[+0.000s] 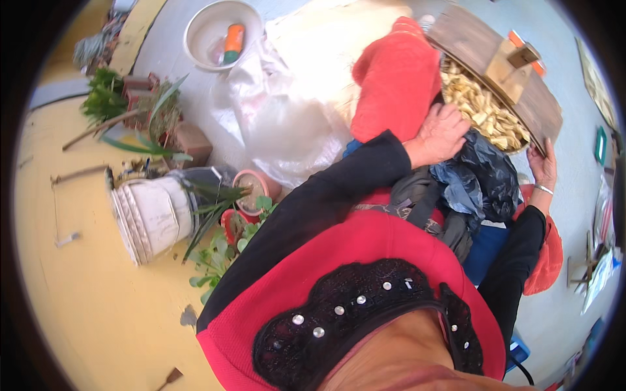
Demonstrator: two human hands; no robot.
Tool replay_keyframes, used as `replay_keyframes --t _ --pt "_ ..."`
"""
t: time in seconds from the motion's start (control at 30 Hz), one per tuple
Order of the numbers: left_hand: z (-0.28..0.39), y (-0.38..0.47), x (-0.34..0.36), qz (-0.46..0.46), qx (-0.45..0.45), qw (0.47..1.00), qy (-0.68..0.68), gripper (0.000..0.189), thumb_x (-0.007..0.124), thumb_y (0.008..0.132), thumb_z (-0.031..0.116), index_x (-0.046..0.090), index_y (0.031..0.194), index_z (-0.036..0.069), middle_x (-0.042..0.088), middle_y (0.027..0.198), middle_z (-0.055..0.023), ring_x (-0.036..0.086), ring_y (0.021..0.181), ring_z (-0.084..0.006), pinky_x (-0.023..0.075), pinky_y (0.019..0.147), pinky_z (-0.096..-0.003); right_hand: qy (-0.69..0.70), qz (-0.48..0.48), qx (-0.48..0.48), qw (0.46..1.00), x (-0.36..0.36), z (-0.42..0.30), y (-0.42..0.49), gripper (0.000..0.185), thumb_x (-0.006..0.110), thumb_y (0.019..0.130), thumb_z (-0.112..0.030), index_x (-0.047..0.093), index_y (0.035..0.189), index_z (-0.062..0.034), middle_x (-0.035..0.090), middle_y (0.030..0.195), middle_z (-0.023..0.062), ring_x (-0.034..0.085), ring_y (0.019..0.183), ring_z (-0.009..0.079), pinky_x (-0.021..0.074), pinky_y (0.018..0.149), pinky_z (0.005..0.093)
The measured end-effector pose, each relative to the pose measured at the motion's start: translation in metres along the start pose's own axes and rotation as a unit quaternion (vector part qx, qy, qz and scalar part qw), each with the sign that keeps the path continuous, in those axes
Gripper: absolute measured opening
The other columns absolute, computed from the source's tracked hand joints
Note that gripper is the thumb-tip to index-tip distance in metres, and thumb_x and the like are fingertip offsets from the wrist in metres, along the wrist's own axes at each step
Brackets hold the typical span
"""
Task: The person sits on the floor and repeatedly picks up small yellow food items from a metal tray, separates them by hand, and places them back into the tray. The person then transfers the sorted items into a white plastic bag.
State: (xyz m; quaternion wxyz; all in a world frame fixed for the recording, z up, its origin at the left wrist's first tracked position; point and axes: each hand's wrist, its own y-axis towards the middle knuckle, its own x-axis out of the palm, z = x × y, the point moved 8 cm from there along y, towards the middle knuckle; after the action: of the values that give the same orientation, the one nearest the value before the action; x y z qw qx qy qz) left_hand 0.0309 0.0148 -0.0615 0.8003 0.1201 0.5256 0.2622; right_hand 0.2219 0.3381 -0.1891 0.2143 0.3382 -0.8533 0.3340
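Note:
My left hand [438, 135] lies at the near rim of a round container of chopped pale-yellow pieces [489, 110], beside my red-trousered leg [398, 83]. The curled fingers hide whether they grip the rim. My right hand [542, 166] holds the near right corner of a long wooden board [462, 36]. This board lies across the far part of the container and hides it there. A smaller wooden piece [508, 68] and an upright wooden block [523, 55] sit on its middle. A crumpled black plastic bag [494, 176] covers my lap between both hands.
A white basin [222, 10] holds an orange-and-green container [234, 44]. Translucent plastic sheeting [288, 132] spreads over the floor to the left. Potted plants [252, 193] and a white bucket [154, 217] stand by the yellow wall [93, 293]. Something orange [538, 67] shows behind the board.

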Motion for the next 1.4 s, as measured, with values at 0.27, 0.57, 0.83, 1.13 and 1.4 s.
replay_keyframes --t 0.27,0.57,0.83,1.13,1.4 --pt "0.008 0.009 0.000 -0.001 0.006 1.000 -0.015 0.046 0.073 0.072 0.017 0.059 0.113 0.006 0.057 0.109 -0.0110 0.047 0.116 -0.0337 0.0387 0.096 -0.0464 -0.045 0.087 -0.026 0.995 0.024 0.005 -0.022 0.037 0.069 0.089 -0.044 0.058 0.110 -0.0158 0.067 0.097 0.0040 0.063 0.082 0.0182 0.0509 0.072 0.0342" --pt "0.002 0.003 0.000 -0.019 0.004 1.000 0.007 0.045 0.073 0.073 0.016 0.059 0.115 0.005 0.057 0.114 -0.0119 0.048 0.118 -0.0337 0.0394 0.098 -0.0458 0.064 0.103 -0.119 0.985 0.096 0.038 -0.071 0.036 0.059 0.097 -0.038 0.055 0.119 -0.0097 0.064 0.106 0.0085 0.062 0.087 0.0195 0.0542 0.072 0.0333" --pt "0.007 0.007 0.021 -0.062 0.063 0.995 0.053 0.041 0.070 0.076 0.014 0.059 0.113 0.001 0.059 0.105 -0.0193 0.050 0.106 -0.0398 0.0394 0.093 -0.0491 0.109 0.096 -0.271 0.952 0.115 -0.014 -0.135 0.036 0.058 0.097 -0.038 0.058 0.122 -0.0111 0.066 0.111 0.0059 0.063 0.094 0.0208 0.0524 0.080 0.0372" --pt "0.026 0.001 0.024 -0.077 0.120 0.989 0.029 0.040 0.066 0.082 0.013 0.057 0.116 -0.005 0.057 0.107 -0.0247 0.048 0.109 -0.0439 0.0368 0.098 -0.0509 0.103 0.114 -0.516 0.843 0.073 -0.124 -0.331 0.027 0.055 0.099 -0.036 0.063 0.107 -0.0120 0.070 0.089 0.0038 0.064 0.076 0.0165 0.0515 0.071 0.0322" --pt "0.009 -0.001 0.021 -0.098 0.106 0.988 0.048 0.042 0.064 0.084 0.012 0.055 0.122 -0.004 0.056 0.112 -0.0247 0.046 0.114 -0.0438 0.0346 0.100 -0.0504 0.224 0.198 -0.585 0.754 -0.026 -0.053 -0.460 0.033 0.054 0.100 -0.030 0.055 0.124 -0.0081 0.065 0.106 0.0072 0.060 0.091 0.0176 0.0490 0.079 0.0321"
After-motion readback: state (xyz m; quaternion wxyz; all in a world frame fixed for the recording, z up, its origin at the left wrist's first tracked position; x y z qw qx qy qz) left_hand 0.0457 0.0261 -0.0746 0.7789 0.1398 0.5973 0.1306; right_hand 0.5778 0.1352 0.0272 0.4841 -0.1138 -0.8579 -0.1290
